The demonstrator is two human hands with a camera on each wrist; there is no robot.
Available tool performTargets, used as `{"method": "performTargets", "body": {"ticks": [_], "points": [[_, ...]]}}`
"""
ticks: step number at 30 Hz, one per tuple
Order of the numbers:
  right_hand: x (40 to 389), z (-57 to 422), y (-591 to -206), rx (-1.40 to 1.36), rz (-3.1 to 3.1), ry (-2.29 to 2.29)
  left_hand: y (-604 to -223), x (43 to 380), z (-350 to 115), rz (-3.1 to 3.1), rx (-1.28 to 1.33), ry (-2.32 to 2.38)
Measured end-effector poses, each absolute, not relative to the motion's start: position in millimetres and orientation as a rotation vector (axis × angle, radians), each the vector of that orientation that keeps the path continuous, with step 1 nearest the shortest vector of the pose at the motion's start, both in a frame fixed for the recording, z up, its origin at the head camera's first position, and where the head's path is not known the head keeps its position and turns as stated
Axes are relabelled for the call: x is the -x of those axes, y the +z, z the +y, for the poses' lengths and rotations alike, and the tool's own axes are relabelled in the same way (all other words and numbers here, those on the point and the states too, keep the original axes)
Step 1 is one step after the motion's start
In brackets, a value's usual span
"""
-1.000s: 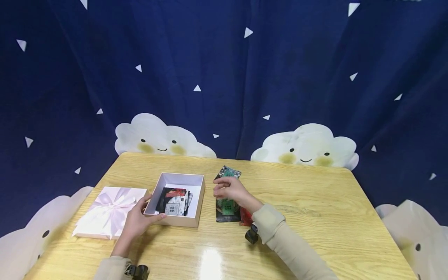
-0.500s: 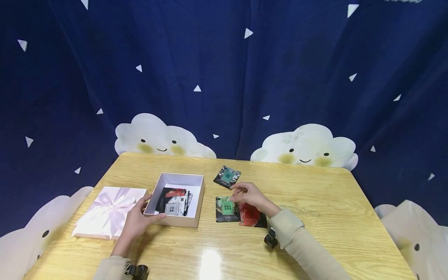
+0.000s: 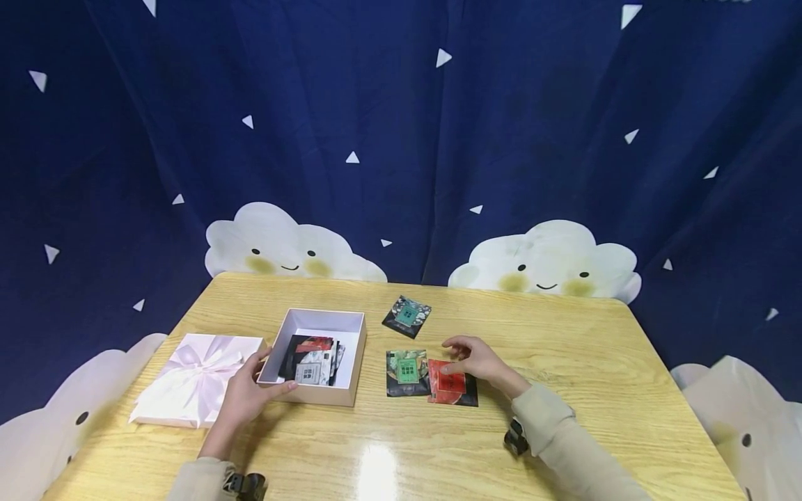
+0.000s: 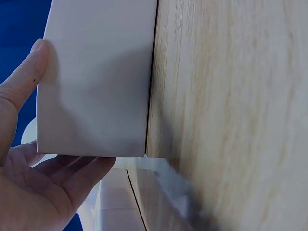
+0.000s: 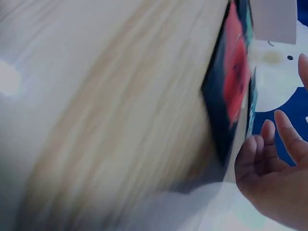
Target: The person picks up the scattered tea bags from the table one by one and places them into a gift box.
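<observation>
My left hand [image 3: 246, 390] holds the near left corner of an open white box [image 3: 355, 369], thumb at the front and fingers along the left side. In the left wrist view the plain box wall [image 4: 96, 86] fills the upper left. Inside the box lie several flat sachets [image 3: 316, 365], red, black and grey-white. My right hand [image 3: 479, 360] is over a red and black sachet [image 3: 441, 388], its fingers loosely bent and holding nothing. The right wrist view has this sachet [image 5: 236, 72] to the left of the fingertips. Beside it lies a green-labelled sachet [image 3: 407, 376].
A teal-labelled sachet [image 3: 407, 316] lies farther back on the wooden table [image 3: 564, 390]. The white lid [image 3: 197, 379] with a pale ribbon bow rests left of the box. Behind the table hangs a dark blue curtain [image 3: 401, 139] with cloud figures.
My right hand has moved right and toward me, from over the green and teal sachets to the red one, uncovering them. My left hand and the box stay put.
</observation>
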State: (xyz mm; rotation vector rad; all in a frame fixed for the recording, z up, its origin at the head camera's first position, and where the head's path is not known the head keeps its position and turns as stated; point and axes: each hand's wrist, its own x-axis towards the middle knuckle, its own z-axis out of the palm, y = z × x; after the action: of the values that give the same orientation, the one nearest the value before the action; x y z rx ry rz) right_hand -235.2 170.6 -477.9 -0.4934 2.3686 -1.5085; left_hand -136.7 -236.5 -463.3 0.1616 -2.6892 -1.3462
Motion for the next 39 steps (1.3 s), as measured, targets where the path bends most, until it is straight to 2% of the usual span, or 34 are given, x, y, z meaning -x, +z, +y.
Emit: {"method": "performTargets", "body": {"ticks": [10,22,39], "points": [[227.9,190.9,-488.1,0.540,2.664,-1.087,-462.6,136.7,-236.1,-2.691,-0.171,-1.342],[223.5,194.7,-493.8,0.532,2.799,-0.941,-462.6,136.1,-236.2,-2.694,-0.173,-1.348],[232.9,208.6,-472.0,0.373,2.379,-1.508,-463.5,136.3,-235.8,-2.678,-0.163,-1.339]]}}
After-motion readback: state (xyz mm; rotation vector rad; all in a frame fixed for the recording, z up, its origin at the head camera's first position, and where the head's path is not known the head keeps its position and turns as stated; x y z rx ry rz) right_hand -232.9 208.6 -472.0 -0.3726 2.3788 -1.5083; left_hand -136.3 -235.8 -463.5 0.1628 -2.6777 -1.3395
